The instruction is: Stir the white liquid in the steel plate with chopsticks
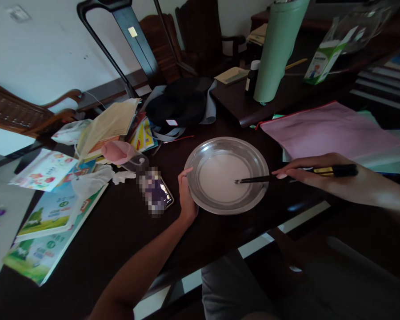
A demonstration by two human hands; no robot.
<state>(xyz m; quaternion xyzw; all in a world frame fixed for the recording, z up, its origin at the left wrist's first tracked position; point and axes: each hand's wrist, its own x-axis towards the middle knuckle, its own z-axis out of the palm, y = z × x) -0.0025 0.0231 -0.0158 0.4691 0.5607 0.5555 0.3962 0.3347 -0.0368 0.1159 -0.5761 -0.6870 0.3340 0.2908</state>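
Observation:
A wide, shallow metal bowl point(227, 206) rests on the dark table, with a smooth whitish layer point(220, 175) inside it. My left hand point(187, 198) grips the bowl's left side, thumb at the rim and the other fingers mostly hidden beneath or behind it. From the right, my right hand point(323, 174) holds a pair of dark chopsticks point(256, 179) with black and gold handle ends. Their tips reach over the bowl's rim and touch the whitish layer near its middle. Left of the bowl lies a phone point(166, 195) with a lit, partly blurred screen.
A pink zip pouch point(330, 131) lies at the right behind my right hand. Farther back stand a green tumbler point(276, 53), a dark bottle point(252, 78) and a green-white carton point(326, 62). A black bag point(180, 102) sits behind the bowl; cartons and packets point(50, 218) crowd the left.

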